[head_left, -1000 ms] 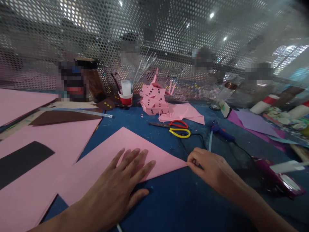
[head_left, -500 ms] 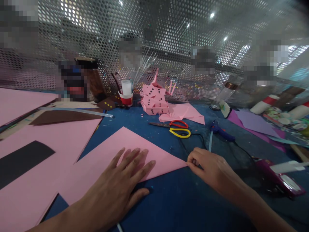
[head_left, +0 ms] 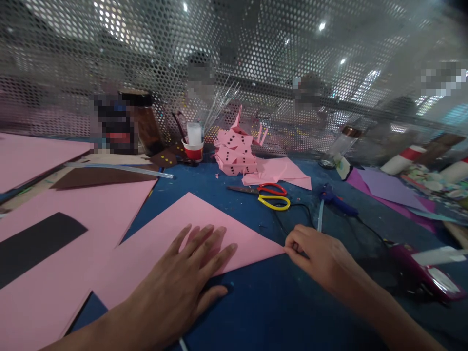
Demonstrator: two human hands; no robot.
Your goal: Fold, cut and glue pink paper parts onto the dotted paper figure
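A folded sheet of pink paper (head_left: pixel 190 209) lies on the blue table (head_left: pixel 263 307), with one pointed corner toward the right. My left hand (head_left: pixel 183 273) rests flat on this paper, fingers spread. At the sharp right corner, my right hand (head_left: pixel 318 253) pinches the tip between thumb and curled fingers. Scissors (head_left: pixel 273 196) with one red and one yellow handle lie just beyond the paper's sloping edge. Beyond my right hand is a blue hot glue gun (head_left: pixel 336 201) with a clear glue stick and a black cord.
A pink paper model (head_left: pixel 236 151) with black squares stands at the back beside a red-and-white cup (head_left: pixel 193 148). Larger pink sheets (head_left: pixel 124 204) and a black strip (head_left: pixel 40 248) lie left. A magenta device (head_left: pixel 426 273) sits right, near purple sheets (head_left: pixel 389 185).
The view has shifted very slightly, so things sit a little farther right in the picture. Both hands keep the same hold on the pink paper.
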